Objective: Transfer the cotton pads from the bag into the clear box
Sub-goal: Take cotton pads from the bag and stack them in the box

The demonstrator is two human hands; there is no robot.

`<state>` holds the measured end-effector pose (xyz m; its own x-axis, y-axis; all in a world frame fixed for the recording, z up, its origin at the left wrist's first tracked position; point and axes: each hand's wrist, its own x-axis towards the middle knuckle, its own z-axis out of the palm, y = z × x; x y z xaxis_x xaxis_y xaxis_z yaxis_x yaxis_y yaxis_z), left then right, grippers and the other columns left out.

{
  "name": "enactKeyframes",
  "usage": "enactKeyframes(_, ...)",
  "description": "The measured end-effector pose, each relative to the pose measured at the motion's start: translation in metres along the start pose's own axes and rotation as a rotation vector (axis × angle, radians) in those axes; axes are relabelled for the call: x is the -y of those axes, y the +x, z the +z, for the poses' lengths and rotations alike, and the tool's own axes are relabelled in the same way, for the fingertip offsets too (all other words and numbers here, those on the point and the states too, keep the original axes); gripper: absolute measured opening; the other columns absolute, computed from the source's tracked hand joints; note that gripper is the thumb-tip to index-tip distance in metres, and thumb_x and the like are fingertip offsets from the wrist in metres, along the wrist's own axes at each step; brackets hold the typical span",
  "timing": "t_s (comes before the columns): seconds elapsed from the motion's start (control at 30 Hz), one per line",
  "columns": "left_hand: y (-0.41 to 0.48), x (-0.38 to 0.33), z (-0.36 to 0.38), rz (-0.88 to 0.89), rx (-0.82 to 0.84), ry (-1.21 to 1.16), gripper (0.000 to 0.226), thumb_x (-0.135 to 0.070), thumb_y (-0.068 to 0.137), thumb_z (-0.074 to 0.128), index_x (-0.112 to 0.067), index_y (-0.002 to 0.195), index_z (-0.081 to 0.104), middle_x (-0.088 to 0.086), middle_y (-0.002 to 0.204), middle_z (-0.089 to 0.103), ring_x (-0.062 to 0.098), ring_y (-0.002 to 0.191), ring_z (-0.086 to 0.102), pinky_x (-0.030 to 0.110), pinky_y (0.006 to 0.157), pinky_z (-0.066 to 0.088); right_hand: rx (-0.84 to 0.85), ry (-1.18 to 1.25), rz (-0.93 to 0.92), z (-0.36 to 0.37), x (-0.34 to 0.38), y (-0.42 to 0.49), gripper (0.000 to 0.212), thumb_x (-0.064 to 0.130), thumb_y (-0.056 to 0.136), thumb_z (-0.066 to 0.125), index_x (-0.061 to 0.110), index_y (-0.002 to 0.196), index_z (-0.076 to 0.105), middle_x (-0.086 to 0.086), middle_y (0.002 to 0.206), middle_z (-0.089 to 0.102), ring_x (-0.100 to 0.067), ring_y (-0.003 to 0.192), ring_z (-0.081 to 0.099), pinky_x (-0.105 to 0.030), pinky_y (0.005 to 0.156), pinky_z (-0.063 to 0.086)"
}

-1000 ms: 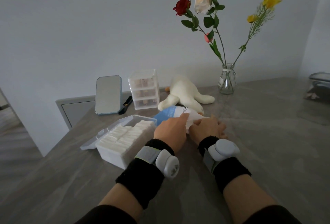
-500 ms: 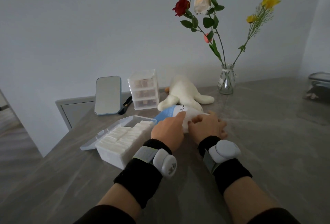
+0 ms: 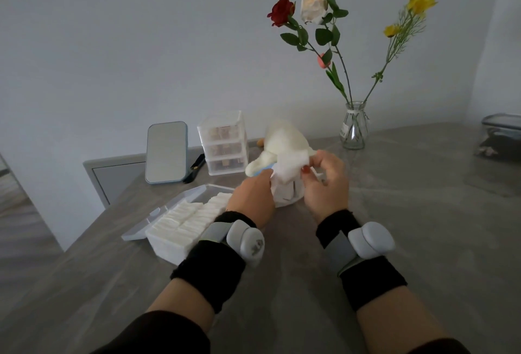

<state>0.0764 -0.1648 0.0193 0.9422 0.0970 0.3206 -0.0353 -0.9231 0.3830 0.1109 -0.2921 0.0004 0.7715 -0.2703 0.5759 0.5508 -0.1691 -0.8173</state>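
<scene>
head view: before, left hand (image 3: 251, 198) and right hand (image 3: 324, 181) lay low on the soft white-and-blue plastic bag (image 3: 296, 200). now the right is up, pinching a white wad of cotton pads (image 3: 290, 167) just above it. the left grips the bag on the grey counter (image 3: 282, 283). clear plastic box (image 3: 169, 246) at left, nearly full, likely takes this wad next.

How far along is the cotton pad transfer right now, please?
Mostly done: the clear box already holds rows of pads. In hand: the right hand pinches a pad stack above the bag, which the left hand grips. Left: more pads show inside the bag.
</scene>
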Motion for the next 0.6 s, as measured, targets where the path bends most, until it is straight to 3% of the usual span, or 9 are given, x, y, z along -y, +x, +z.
enactKeyframes(0.07,0.000,0.002,0.001,-0.027,0.049,-0.071,0.039,-0.011,0.094,0.042,-0.015,0.131,0.049,0.010,0.123,0.062,0.032,0.116,0.055,0.040,0.096,0.044,0.001,0.115,0.053,-0.003,0.005,0.002,0.012,0.010,0.086,0.064,0.022,0.086,0.061,0.006,0.097,0.058,-0.023,0.103,0.058,-0.027,0.083,0.047)
enactKeyframes(0.17,-0.005,0.000,-0.004,-0.064,0.139,-0.295,0.057,-0.018,0.077,0.054,-0.016,0.134,0.051,0.002,0.131,0.060,0.020,0.122,0.054,0.037,0.104,0.042,0.068,0.281,0.122,-0.005,0.011,0.003,0.024,0.001,0.091,0.060,0.022,0.080,0.059,-0.001,0.080,0.062,-0.011,0.074,0.060,-0.021,0.066,0.048)
enactKeyframes(0.27,-0.008,-0.007,-0.014,-0.070,0.091,-0.595,0.045,-0.017,0.055,0.049,-0.016,0.096,0.066,-0.004,0.093,0.068,0.015,0.089,0.062,0.028,0.079,0.050,0.149,0.361,0.158,-0.003,0.017,-0.001,0.020,0.000,0.094,0.056,0.017,0.082,0.059,-0.003,0.070,0.062,-0.003,0.054,0.058,-0.020,0.053,0.049)
enactKeyframes(0.3,-0.008,-0.010,-0.018,-0.079,0.067,-0.702,0.043,-0.013,0.051,0.048,-0.010,0.090,0.066,0.000,0.085,0.066,0.017,0.081,0.060,0.028,0.073,0.049,0.178,0.352,0.157,-0.003,0.017,-0.002,0.018,0.001,0.094,0.056,0.015,0.084,0.059,-0.004,0.070,0.063,-0.003,0.053,0.058,-0.020,0.052,0.050)
enactKeyframes(0.37,-0.005,-0.012,-0.022,-0.103,0.028,-0.926,0.052,-0.007,0.047,0.049,0.005,0.095,0.064,0.014,0.088,0.064,0.028,0.085,0.060,0.037,0.075,0.050,0.221,0.325,0.133,-0.003,0.017,-0.005,0.016,0.002,0.094,0.056,0.015,0.086,0.060,-0.004,0.074,0.065,-0.002,0.055,0.059,-0.018,0.053,0.050)
enactKeyframes(0.47,-0.004,-0.015,-0.028,-0.206,0.039,-1.235,0.040,-0.006,0.059,0.055,0.002,0.097,0.060,0.018,0.093,0.061,0.036,0.091,0.061,0.043,0.078,0.052,0.233,0.293,0.100,-0.002,0.014,-0.007,0.017,0.001,0.092,0.058,0.016,0.087,0.061,-0.003,0.079,0.066,-0.003,0.062,0.061,-0.017,0.057,0.050)
enactKeyframes(0.53,-0.005,-0.017,-0.031,-0.273,0.043,-1.225,0.020,-0.015,0.082,0.064,-0.004,0.098,0.061,0.017,0.099,0.065,0.035,0.096,0.066,0.045,0.083,0.055,0.241,0.259,0.089,-0.001,0.011,-0.007,0.020,0.000,0.092,0.058,0.020,0.087,0.064,-0.004,0.082,0.069,-0.012,0.071,0.065,-0.023,0.062,0.054)
enactKeyframes(0.6,-0.006,-0.017,-0.031,-0.302,0.010,-1.127,0.024,-0.022,0.093,0.063,0.001,0.102,0.062,0.019,0.102,0.068,0.030,0.090,0.070,0.044,0.078,0.060,0.263,0.228,0.085,0.000,0.010,-0.008,0.023,0.001,0.091,0.057,0.022,0.089,0.066,-0.005,0.088,0.070,-0.021,0.081,0.067,-0.031,0.070,0.057)
